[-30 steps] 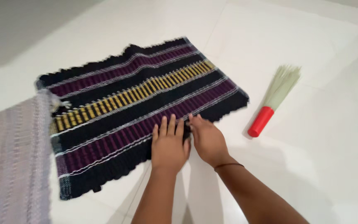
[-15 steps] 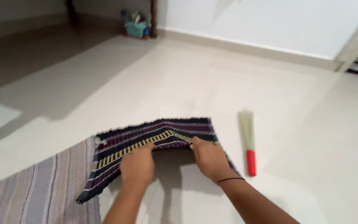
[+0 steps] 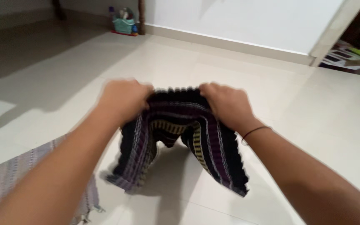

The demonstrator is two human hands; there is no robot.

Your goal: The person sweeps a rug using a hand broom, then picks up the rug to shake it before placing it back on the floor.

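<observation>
Foreground, lower left: grey striped mat (image 3: pixel 5 183) flat on the floor (image 3: pixel 321 137), its fringed corner beside the person's left forearm. Foreground, both sides: two bare forearms reaching forward from the bottom corners; a thin dark band (image 3: pixel 255 131) circles the right wrist. Middle: left hand (image 3: pixel 123 100), fingers curled shut over the upper left edge of the rug (image 3: pixel 176 137); motion-blurred, knuckles up. Right hand (image 3: pixel 226 104), likewise closed, clamping the upper right edge of the rug. Rug: dark woven piece, black ground with purple, white and yellow stripes, held up off the floor between the two hands; the top edge stretches straight from hand to hand, the middle sags, and two folds hang down, one below each hand, the left fold's lower end blurred and just above the floor near the grey mat, the right fold's corner hanging low over the tiles. A shadow lies on the floor beneath it. Farther: pale glossy tiles, with a darker shaded band at left. Far: white wall (image 3: pixel 238 18) with a skirting strip along its base; a small teal basket (image 3: pixel 123 25) standing on the floor next to a dark upright post (image 3: pixel 141 16). Far right: a doorway with indistinct coloured objects beyond.
</observation>
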